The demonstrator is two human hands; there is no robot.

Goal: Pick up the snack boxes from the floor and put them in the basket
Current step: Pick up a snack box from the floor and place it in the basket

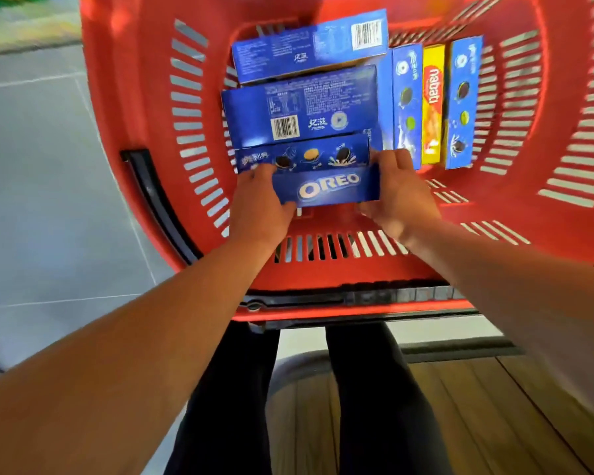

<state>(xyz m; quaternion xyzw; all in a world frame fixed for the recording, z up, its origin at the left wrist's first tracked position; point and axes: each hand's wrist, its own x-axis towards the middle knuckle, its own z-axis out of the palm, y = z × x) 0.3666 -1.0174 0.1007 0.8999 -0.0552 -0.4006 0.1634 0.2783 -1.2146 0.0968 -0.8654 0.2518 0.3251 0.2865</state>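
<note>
Two hands hold a blue Oreo box [326,188] low inside a red basket [144,97] — left hand [259,207] at its 9 o'clock end, right hand [398,197] at 3 o'clock, fingers clamped on it. More snack boxes [302,108] lie at 12 o'clock.

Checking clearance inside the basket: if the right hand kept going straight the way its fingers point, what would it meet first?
Probably the upright blue cookie box standing on edge beside the yellow Nabati box. The right hand, gripping the blue Oreo box, points toward its near end; depth is unclear.
</note>
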